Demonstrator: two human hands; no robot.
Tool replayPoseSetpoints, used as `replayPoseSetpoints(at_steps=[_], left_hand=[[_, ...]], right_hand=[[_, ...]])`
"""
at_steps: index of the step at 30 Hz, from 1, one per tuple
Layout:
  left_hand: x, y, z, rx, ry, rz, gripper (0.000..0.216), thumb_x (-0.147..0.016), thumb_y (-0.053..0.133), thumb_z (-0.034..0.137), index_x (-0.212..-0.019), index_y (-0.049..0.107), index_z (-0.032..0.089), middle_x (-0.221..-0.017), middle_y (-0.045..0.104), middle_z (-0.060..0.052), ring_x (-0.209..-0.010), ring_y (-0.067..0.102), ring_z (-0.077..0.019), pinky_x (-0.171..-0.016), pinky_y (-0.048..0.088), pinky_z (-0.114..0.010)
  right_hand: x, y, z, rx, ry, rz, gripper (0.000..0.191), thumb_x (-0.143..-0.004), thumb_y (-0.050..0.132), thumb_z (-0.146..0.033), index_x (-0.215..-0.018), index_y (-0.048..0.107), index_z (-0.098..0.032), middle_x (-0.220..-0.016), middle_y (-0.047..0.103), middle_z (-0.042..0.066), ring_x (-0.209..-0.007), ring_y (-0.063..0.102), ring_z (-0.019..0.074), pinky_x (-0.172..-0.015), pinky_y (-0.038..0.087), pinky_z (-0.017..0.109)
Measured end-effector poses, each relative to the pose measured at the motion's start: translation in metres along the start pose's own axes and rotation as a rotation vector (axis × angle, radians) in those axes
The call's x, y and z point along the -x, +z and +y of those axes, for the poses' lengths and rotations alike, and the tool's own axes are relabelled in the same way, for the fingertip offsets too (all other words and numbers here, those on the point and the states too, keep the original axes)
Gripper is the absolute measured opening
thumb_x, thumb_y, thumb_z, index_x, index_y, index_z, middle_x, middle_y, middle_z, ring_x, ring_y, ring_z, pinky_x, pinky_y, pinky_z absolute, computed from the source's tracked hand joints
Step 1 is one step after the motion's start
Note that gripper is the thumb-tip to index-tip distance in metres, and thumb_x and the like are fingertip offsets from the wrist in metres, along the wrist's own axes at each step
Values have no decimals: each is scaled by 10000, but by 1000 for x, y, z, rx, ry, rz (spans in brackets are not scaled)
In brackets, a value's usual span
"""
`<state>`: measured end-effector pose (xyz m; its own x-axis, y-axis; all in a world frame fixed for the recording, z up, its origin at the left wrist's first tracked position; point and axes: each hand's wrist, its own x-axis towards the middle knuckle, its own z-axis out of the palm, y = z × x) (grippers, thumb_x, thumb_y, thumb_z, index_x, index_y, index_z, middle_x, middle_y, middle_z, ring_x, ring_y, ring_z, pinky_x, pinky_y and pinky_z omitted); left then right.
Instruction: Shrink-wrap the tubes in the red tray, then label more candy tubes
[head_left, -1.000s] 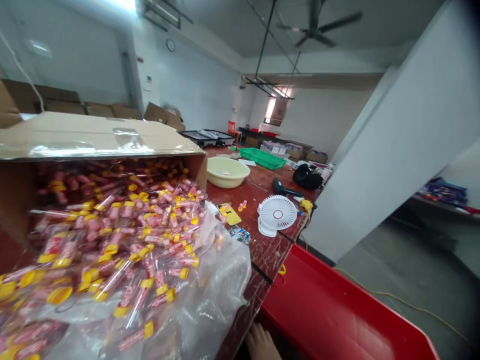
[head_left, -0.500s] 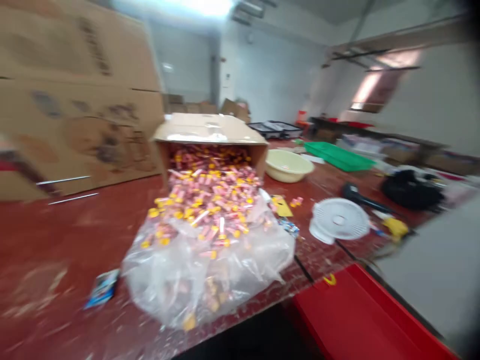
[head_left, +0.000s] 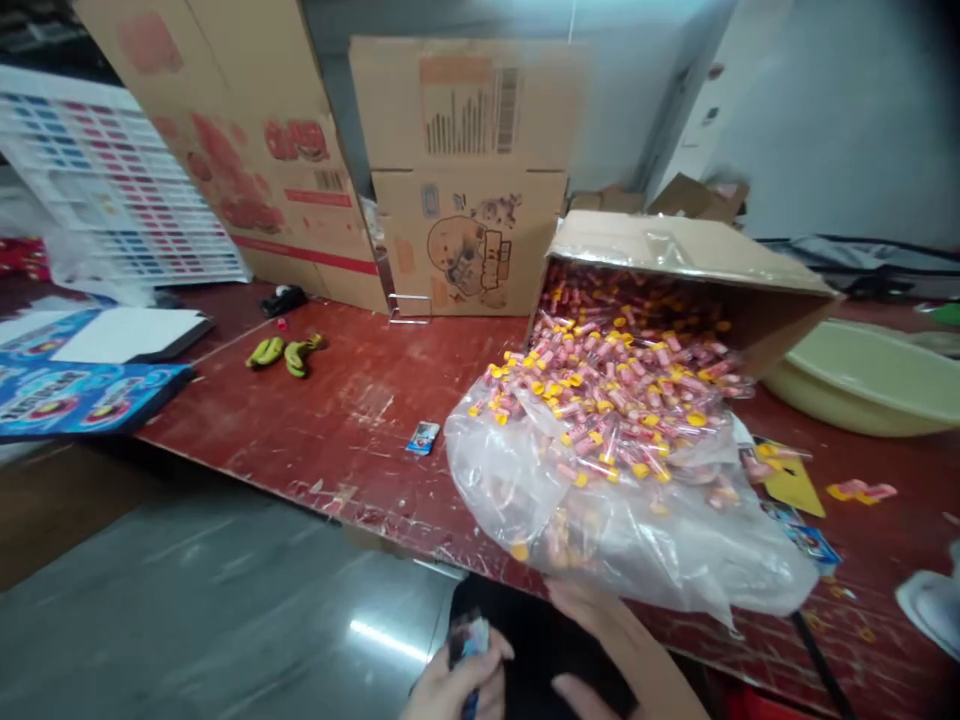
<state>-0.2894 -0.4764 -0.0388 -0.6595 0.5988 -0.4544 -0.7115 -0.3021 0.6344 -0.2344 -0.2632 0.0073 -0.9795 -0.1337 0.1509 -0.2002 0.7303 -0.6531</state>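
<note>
Below the table's front edge, my left hand (head_left: 461, 680) is closed around small blue-and-white printed packets (head_left: 471, 640); how many there are I cannot tell. My right hand (head_left: 600, 630) is beside it with fingers stretched and thumb apart, holding nothing, close under the table edge and the clear plastic bag (head_left: 510, 490). That bag spills from a cardboard box (head_left: 675, 235) lying on its side. Pink tubes with yellow caps (head_left: 622, 370) fill the box and spread over the bag. A similar small blue packet (head_left: 424, 438) lies alone on the red table (head_left: 360, 380).
Two bananas (head_left: 296, 355) lie at the left, near blue printed cartons (head_left: 82, 395) and a white rack (head_left: 127, 180). Tall cardboard boxes (head_left: 472, 240) stand behind. On the right are a pale yellow basin (head_left: 870, 380) and a yellow card (head_left: 799, 485).
The view has swung left, bringing the bananas, blue cartons and rack into sight. Both my hands have come into view at the bottom, the left one with packets in it.
</note>
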Motion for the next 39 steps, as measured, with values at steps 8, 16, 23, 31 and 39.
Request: replayPoseSetpoints(at_steps=[8,16,23,31,39], left_hand=[[-11,51,18,153,-207,180,136,-693,706,204,-753,601,142,-555,584,21,-522,585,-128,-524,448,-236],[-27,43,41,94,-261,-71,195,-660,761,266,-679,659,100,-588,655,-44,-558,615,-142,-549,479,-235],[-32,26,63,17,-207,-162,303,-668,762,366,-779,630,117,-639,668,-68,-632,648,-195,-553,519,-290],[-30,29,82,-140,-151,-217,115,-625,614,104,-723,664,137,-598,646,-11,-465,500,-75,-459,375,-178],[-42,48,55,-238,-144,8,177,-732,617,315,-657,669,164,-611,608,-6,-569,527,-130,-598,408,-250]], right_hand=[[-36,47,-13,76,-190,-259,923,-690,690,-285,-1480,227,-165,-1490,362,145,-1335,364,347,-1106,288,516],[-50,14,-39,-252,242,-129,810,-674,739,-329,-1399,387,-243,-1431,428,127,-1299,408,320,-1070,343,493],[-90,20,-38,-661,563,-130,326,-823,586,-447,-995,604,-171,-651,630,-10,-494,589,114,-523,505,245],[-120,-3,-44,-535,292,-365,156,-813,598,-304,-741,661,-180,-1022,599,55,-916,615,177,-825,513,303],[-106,-22,4,-458,321,-265,226,-817,582,-391,-905,680,-208,-1051,681,97,-946,655,228,-792,562,304]])
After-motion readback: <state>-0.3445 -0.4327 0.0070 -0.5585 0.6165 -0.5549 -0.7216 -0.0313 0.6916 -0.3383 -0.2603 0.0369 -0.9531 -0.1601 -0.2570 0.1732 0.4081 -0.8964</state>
